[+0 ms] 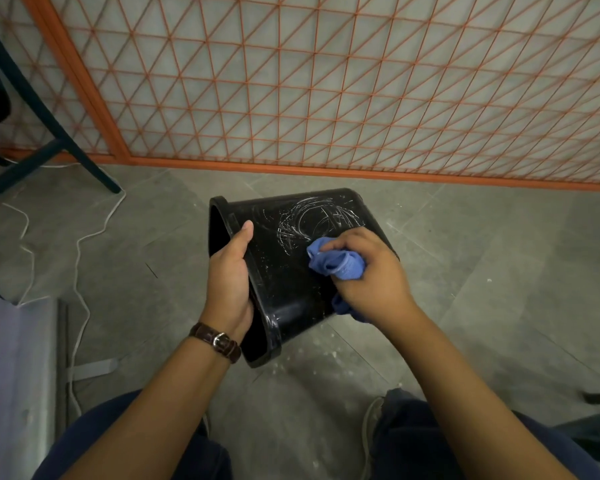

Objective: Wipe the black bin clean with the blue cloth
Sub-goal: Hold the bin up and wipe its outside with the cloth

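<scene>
The black bin (284, 271) is held tipped on its side above the floor, its open mouth facing left and its base pointing right. White smears and scratch-like marks cover the upper part of its side wall. My left hand (230, 275) grips the bin's rim, thumb on the outside, fingers inside. My right hand (368, 275) holds the bunched blue cloth (336, 263) pressed against the bin's side, just below the white marks. Part of the cloth hangs under my right palm.
An orange wire-mesh panel (326, 91) stands on the floor behind the bin. Dark chair legs (32, 126) and a white cable (80, 258) lie to the left. A grey metal surface (18, 358) is at lower left. My knees fill the bottom edge.
</scene>
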`<act>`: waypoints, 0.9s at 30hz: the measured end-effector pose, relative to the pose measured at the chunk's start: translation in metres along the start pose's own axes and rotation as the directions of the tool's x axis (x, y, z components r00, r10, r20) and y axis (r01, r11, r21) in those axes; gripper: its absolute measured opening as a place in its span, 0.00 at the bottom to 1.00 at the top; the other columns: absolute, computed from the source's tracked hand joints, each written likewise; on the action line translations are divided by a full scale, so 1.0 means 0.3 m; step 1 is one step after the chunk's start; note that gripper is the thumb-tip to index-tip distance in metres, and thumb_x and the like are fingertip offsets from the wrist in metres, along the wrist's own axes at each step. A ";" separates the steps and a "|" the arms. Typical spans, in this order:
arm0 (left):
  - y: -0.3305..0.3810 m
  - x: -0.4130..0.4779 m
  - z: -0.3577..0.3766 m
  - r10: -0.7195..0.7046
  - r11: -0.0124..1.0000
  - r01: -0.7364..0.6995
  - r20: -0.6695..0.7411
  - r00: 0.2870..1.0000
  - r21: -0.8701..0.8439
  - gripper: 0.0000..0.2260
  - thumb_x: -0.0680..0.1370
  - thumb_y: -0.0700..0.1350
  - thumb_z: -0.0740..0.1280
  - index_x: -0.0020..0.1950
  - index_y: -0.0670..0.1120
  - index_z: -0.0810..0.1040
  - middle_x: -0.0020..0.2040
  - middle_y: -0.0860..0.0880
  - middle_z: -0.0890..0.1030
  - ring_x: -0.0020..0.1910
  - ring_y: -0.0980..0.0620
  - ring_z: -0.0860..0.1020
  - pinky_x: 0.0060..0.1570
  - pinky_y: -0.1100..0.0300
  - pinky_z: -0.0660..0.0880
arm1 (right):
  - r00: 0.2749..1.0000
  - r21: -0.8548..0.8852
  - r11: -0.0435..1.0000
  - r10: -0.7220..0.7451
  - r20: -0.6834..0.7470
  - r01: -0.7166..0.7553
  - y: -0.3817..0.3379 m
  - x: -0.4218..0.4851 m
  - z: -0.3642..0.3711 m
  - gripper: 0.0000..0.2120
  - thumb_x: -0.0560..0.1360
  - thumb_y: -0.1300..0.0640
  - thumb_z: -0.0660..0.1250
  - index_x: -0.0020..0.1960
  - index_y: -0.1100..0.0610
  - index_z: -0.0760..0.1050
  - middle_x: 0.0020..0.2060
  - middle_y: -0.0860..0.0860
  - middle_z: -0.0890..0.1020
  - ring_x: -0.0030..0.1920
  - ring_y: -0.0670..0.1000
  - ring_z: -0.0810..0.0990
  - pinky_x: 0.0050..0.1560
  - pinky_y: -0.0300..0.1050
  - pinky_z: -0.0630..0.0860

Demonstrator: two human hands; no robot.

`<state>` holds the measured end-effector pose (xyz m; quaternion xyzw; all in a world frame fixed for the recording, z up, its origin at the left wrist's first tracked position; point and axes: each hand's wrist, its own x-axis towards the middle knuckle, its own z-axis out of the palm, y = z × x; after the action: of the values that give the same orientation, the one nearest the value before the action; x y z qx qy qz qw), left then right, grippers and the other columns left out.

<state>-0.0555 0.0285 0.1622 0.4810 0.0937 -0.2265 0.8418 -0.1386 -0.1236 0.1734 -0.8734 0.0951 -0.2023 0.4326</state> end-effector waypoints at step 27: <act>-0.008 0.007 -0.005 -0.030 0.998 0.029 -0.014 0.999 -0.059 0.33 0.66 0.58 0.73 0.61 0.36 0.76 0.60 0.35 0.78 0.59 0.37 0.77 0.64 0.41 0.70 | 0.948 -0.068 0.983 -0.146 0.282 0.171 -0.054 -0.070 0.089 0.27 0.63 0.61 0.74 0.61 0.51 0.76 0.57 0.42 0.71 0.56 0.48 0.70 0.58 0.34 0.65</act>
<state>-0.0548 0.0282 0.1588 0.4562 0.1135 -0.2324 0.8515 -0.1462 -0.0876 0.1660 -0.9167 -0.0277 -0.1081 0.3836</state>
